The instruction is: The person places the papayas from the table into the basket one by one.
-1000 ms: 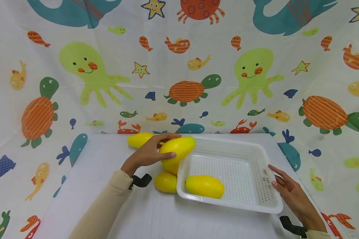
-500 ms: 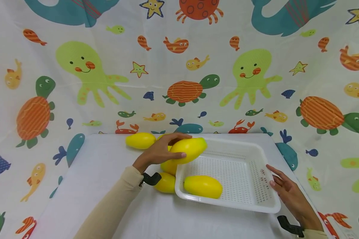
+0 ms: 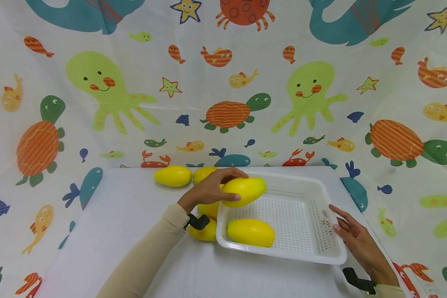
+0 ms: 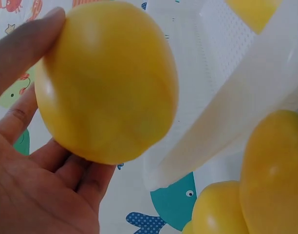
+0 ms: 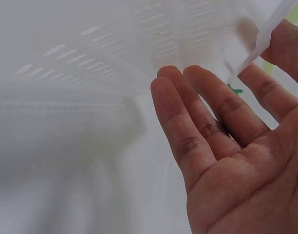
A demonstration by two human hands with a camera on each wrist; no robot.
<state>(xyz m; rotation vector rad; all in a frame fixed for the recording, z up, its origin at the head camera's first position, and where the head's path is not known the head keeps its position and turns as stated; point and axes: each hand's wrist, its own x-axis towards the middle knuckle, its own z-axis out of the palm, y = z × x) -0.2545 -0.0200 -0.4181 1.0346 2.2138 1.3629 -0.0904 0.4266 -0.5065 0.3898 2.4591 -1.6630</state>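
Note:
In the head view my left hand (image 3: 212, 188) holds a yellow papaya (image 3: 245, 191) with a greenish tip above the left side of a white perforated plastic basket (image 3: 279, 257). The left wrist view shows the thumb on one side of this papaya (image 4: 107, 83) and fingers on the other, its blunt end towards the camera. Another papaya (image 3: 251, 232) lies inside the basket at the near left. My right hand (image 3: 359, 240) grips the basket's right rim; in the right wrist view the rim (image 5: 263, 41) passes between thumb and fingers, the other fingers extended beneath the wall.
Several more papayas lie left of the basket: one at the back left (image 3: 173, 176), one beside it (image 3: 204, 174), and others against the basket's left wall (image 3: 204, 231), partly hidden by the left arm. A sea-animal printed cloth (image 3: 223, 82) hangs behind the white table (image 3: 134, 215).
My left hand has carried the papaya rightwards, from above the papayas by the basket's left wall to over the basket's inside. My right hand stays at the right rim.

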